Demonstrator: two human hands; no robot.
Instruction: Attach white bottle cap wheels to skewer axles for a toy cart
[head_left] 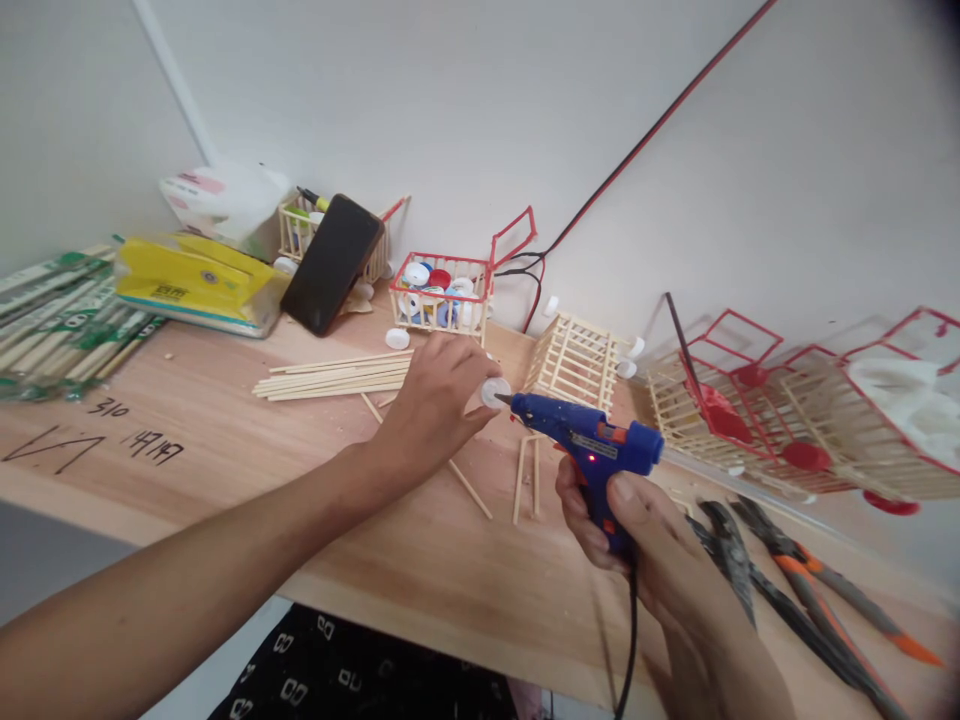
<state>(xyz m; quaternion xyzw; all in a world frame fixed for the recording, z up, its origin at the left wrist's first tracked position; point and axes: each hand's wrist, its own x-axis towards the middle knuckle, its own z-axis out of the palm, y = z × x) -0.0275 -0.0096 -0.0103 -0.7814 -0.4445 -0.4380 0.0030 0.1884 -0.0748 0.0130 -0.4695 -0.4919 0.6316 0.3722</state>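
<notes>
The left hand reaches over the pale wooden tabletop, thumb and fingertips clamped on the edge of a small round white plastic cap. The right hand has its fingers wrapped around the handle of a blue plastic glue gun with orange parts and a lit red light. The gun's dark nozzle points left and reaches the cap, which is held above the table; whether the tip touches it, I cannot tell. Behind the left hand lies a bundle of thin pale wooden sticks, and beyond stands a small red-rimmed wooden-stick cart filled with coloured caps. Behind the gun, a plain pale wooden-stick basket with white round wheels sits near the wall. Orange-and-grey-handled pliers lie to the right of the right hand.
</notes>
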